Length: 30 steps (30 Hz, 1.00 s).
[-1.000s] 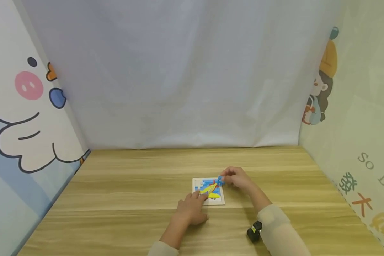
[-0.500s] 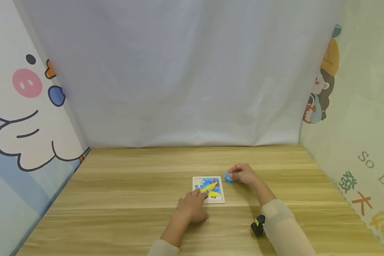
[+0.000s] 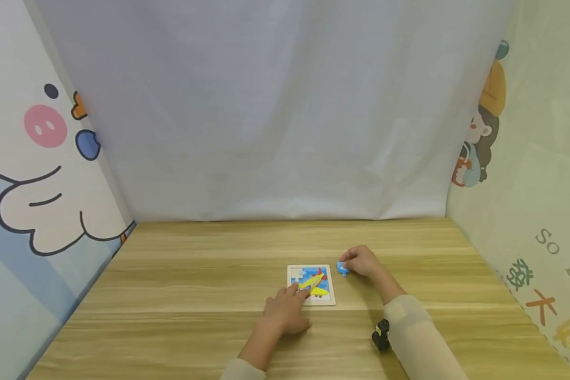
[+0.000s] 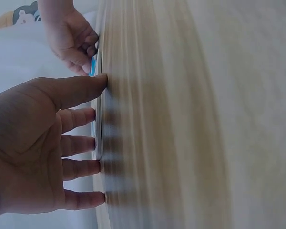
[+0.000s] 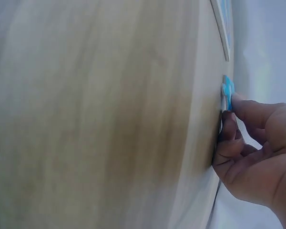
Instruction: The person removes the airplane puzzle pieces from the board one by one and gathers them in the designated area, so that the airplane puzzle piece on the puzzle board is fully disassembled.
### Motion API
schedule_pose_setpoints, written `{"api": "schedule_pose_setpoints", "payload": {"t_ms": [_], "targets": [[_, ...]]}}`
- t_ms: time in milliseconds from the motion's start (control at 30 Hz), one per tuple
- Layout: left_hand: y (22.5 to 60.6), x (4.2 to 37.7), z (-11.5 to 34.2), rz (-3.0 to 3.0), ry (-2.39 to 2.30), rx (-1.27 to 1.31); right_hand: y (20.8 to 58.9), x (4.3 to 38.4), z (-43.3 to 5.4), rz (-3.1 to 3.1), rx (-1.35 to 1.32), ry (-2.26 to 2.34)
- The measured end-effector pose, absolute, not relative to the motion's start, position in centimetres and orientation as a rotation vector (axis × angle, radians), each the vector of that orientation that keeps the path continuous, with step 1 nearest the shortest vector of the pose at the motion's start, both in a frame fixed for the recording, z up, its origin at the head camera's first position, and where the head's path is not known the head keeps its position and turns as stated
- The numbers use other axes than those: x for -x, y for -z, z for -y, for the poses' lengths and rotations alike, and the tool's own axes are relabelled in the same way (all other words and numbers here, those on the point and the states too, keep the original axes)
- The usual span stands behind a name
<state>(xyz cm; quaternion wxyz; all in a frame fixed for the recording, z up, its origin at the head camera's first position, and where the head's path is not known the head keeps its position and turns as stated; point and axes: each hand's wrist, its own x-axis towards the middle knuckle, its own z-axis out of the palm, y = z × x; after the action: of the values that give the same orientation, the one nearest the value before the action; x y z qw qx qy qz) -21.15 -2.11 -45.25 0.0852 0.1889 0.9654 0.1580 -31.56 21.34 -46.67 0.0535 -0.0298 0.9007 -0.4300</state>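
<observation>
A square jigsaw puzzle board [image 3: 333, 293] lies flat on the table, showing a yellow plane with a red tail on blue. At its upper left is a pale gap in the picture. My left hand [image 3: 285, 312] rests on the board's near left part, fingers spread, hiding that corner. In the left wrist view the fingers [image 4: 78, 144] stretch out straight at the board's edge. Just right of the board, my right hand [image 3: 364, 262] pinches a blue puzzle piece [image 3: 342, 267] between thumb and fingers, low at the tabletop. The right wrist view shows this piece [image 5: 228, 88] near the board's corner.
The wood-grain table [image 3: 195, 274] reaches back to a grey-white curtain [image 3: 285, 132]. A black device [image 3: 381, 335] sits at the right sleeve's wrist. Cartoon-printed panels stand at the left [image 3: 47, 158] and right [image 3: 537, 158].
The right hand has moved from the board's upper right corner to the table on the right, taking the blue puzzle piece along. The left hand has stayed on the board.
</observation>
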Motion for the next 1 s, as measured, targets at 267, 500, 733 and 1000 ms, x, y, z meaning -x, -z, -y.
{"api": "schedule_pose_setpoints", "payload": {"t_ms": [267, 500, 733, 1000], "targets": [[45.5, 21.1, 2.2, -2.883, -0.465, -0.59, 46.6, 31.4, -21.2, -2.764, 0.082, 1.257], [45.0, 21.3, 3.2, -2.869, -0.581, -0.578, 45.8, 31.5, -20.4, -2.776, 0.174, 1.274], [44.5, 21.4, 2.0, -2.906, -0.542, -0.617, 45.2, 31.2, -19.0, -2.754, 0.297, 1.297], [45.2, 21.7, 0.1, -2.891, -0.458, -0.663, 44.8, 31.1, -17.0, -2.718, 0.375, 1.344]]}}
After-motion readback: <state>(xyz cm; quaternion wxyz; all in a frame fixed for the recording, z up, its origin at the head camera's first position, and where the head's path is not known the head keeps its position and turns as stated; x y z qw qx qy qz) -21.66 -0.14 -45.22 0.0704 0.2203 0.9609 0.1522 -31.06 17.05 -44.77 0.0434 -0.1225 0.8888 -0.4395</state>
